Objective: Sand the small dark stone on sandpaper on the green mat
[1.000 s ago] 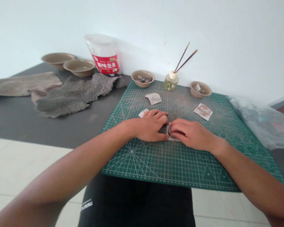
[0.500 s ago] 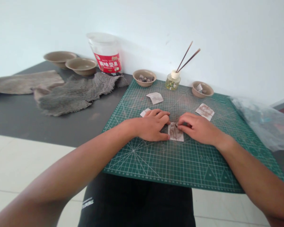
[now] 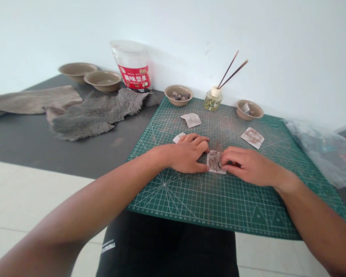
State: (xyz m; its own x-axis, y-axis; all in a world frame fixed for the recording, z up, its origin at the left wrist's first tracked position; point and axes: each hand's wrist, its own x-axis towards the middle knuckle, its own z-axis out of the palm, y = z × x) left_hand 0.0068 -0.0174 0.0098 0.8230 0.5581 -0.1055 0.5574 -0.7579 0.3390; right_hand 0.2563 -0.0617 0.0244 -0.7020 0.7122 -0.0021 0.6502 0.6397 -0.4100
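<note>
A small white square smeared with brown (image 3: 215, 161) lies on the green cutting mat (image 3: 190, 200). My left hand (image 3: 190, 154) rests flat with its fingers spread, thumb and forefinger touching the square's left edge. At the right side of the square my right hand (image 3: 245, 164) is closed in a pinch, its fingertips on the surface; what they hold is too small to make out. Another white piece (image 3: 178, 137) shows partly behind my left hand. Farther back lie a pale piece (image 3: 191, 119) and, to the right, a brown-smeared one (image 3: 252, 137).
Along the wall stand a bowl of small lumps (image 3: 178, 102), a reed diffuser (image 3: 213, 99) and a bowl with pieces (image 3: 249, 116). Leftward are a plastic tub (image 3: 135, 73), two bowls (image 3: 77, 72) and grey cloths (image 3: 86, 119); a clear plastic bag (image 3: 325, 150) lies right.
My right hand has moved down along the square, toward its lower right part, still pinched. My left hand stays at the left edge. The whole view has shifted slightly.
</note>
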